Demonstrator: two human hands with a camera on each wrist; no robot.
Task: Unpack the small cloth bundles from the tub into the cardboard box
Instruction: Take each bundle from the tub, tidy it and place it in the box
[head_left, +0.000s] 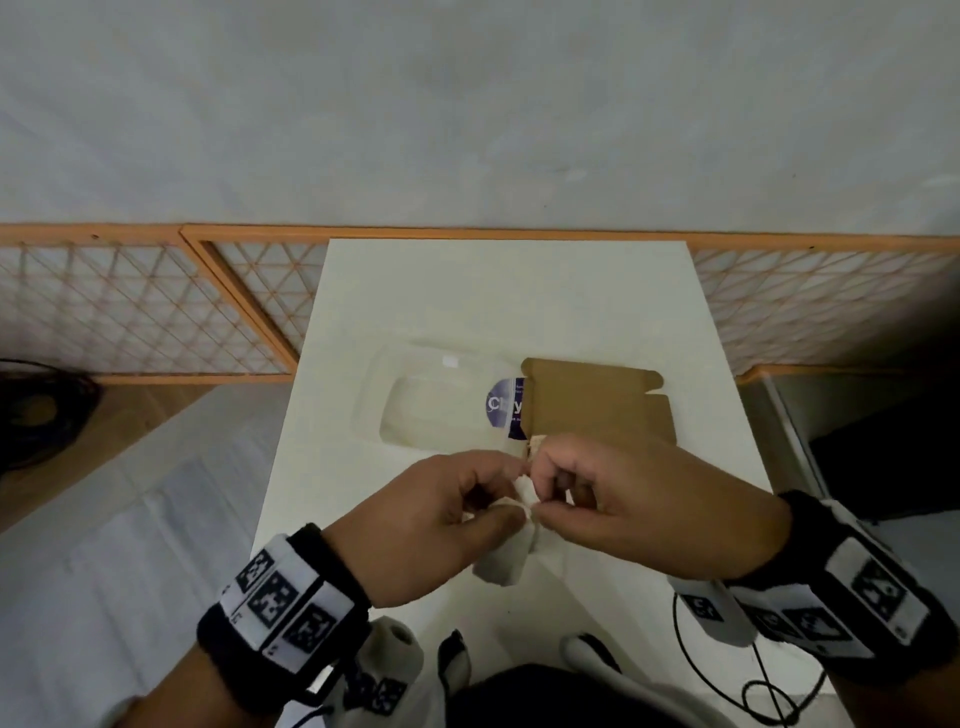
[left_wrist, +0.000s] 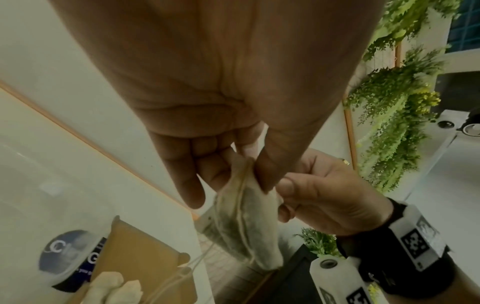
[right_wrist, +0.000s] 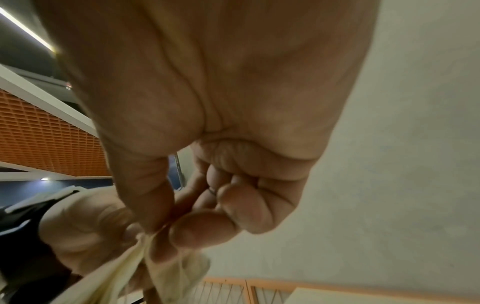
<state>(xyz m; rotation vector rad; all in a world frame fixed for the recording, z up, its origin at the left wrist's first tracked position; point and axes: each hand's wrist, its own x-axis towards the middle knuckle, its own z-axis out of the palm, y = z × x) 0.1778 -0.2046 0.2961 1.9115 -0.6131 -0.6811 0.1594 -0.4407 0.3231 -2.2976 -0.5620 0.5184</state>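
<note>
— Where was the cloth bundle (left_wrist: 244, 226)?

— Held up above the near part of the white table (head_left: 363, 483), its top pinched between the left hand (head_left: 431, 525) and the right hand (head_left: 639, 509), thumbs and forefingers closed on the cloth.

— What was inside?

— Too dim to tell. The cardboard box (head_left: 597, 405) hid one end of the clear tub (head_left: 415, 410); two pale bundles (left_wrist: 114, 288) lay on it, cut off by the frame.

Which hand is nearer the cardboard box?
Right. The right hand overlaps the cardboard box's near edge; the left hand sits further left, nearer the tub.
</note>
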